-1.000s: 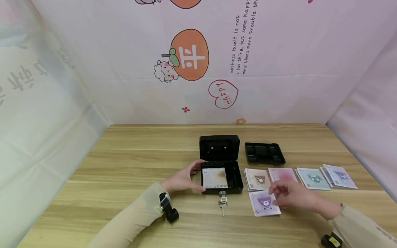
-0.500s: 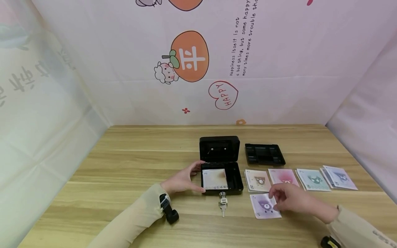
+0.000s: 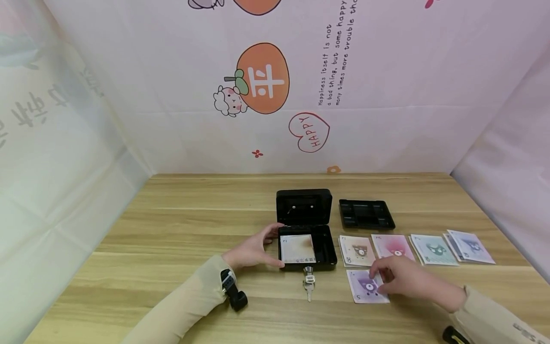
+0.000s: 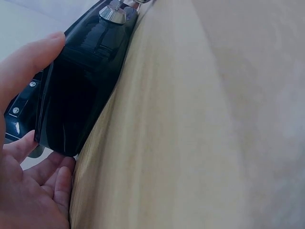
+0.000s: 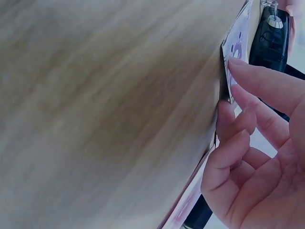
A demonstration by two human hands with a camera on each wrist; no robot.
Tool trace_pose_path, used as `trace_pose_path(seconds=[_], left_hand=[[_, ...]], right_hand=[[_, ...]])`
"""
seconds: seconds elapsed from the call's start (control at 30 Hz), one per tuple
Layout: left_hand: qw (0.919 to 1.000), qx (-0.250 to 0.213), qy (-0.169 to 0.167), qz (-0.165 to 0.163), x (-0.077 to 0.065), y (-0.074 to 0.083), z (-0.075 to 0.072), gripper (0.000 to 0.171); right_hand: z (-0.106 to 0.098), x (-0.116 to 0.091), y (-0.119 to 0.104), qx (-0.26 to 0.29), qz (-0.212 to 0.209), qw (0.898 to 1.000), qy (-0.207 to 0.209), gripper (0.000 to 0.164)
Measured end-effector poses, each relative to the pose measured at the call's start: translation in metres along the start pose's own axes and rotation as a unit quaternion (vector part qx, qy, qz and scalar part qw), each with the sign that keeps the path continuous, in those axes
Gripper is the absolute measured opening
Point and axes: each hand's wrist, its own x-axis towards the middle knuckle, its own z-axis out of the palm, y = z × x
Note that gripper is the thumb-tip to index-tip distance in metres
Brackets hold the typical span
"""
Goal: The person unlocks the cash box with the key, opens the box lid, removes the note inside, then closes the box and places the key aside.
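A: How's the black box [image 3: 328, 246]?
B: Lid [image 3: 303, 210] is tipped up at the box's rear. Pale notes [image 3: 297, 248] are laid flat in the box's left part. Keys [image 3: 309, 284] are seen at the lock on the box's front.
A: Hands?
B: Apart. Box is gripped at its left side by the left hand [image 3: 253, 248], thumb at the front corner, fingers at the rear one. Purple note [image 3: 362, 289], right of the box and nearer the wearer, is pinched at its edge by the right hand [image 3: 404, 278]. Whether it's raised off the table can't be told.
A: Other stuff?
B: All right of the box: tray [image 3: 367, 215] is set apart, a bit further back. Brown notes [image 3: 355, 252] are placed just beside the box, then pink notes [image 3: 388, 242], green notes [image 3: 435, 249], blue notes [image 3: 473, 247] farthest.
A: Progress?
B: Judged partway. Done: box opened, tray set aside, one batch inside, four groups lined up. Left, by judgement: purple note's placing isn't finished; lid isn't closed either.
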Motion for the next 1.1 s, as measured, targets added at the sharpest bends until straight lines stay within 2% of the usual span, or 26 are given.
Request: trace_pose_path(seconds=[0.23, 0.4, 0.57, 0.7, 0.83, 1.1], left_hand=[[1.0000, -0.002, -0.001, -0.001, 0.000, 0.001, 0.000, 0.093], [1.0000, -0.001, 0.001, -0.001, -0.001, 0.002, 0.000, 0.094], [1.0000, -0.001, 0.001, 0.002, -0.001, 0.001, 0.001, 0.094], [1.0000, -0.003, 0.002, 0.004, -0.001, 0.000, 0.000, 0.094], [1.0000, -0.001, 0.001, 0.005, -0.001, -0.001, 0.000, 0.093], [1.0000, -0.002, -0.001, 0.006, 0.000, -0.001, 0.000, 0.094]], right_hand=[[0.000, 0.000, -0.001, -0.009, -0.005, 1.000, 0.004, 0.021], [-0.002, 0.000, 0.000, 0.007, -0.016, 1.000, 0.008, 0.024], [-0.011, 0.000, 0.001, 0.017, -0.029, 0.999, 0.024, 0.027], [-0.020, 0.003, 0.000, 0.015, -0.048, 0.998, 0.048, 0.022], [-0.026, 0.007, -0.005, 0.036, -0.061, 0.996, 0.059, 0.019], [-0.027, 0.020, -0.025, 0.063, 0.000, 0.995, 0.079, 0.022]])
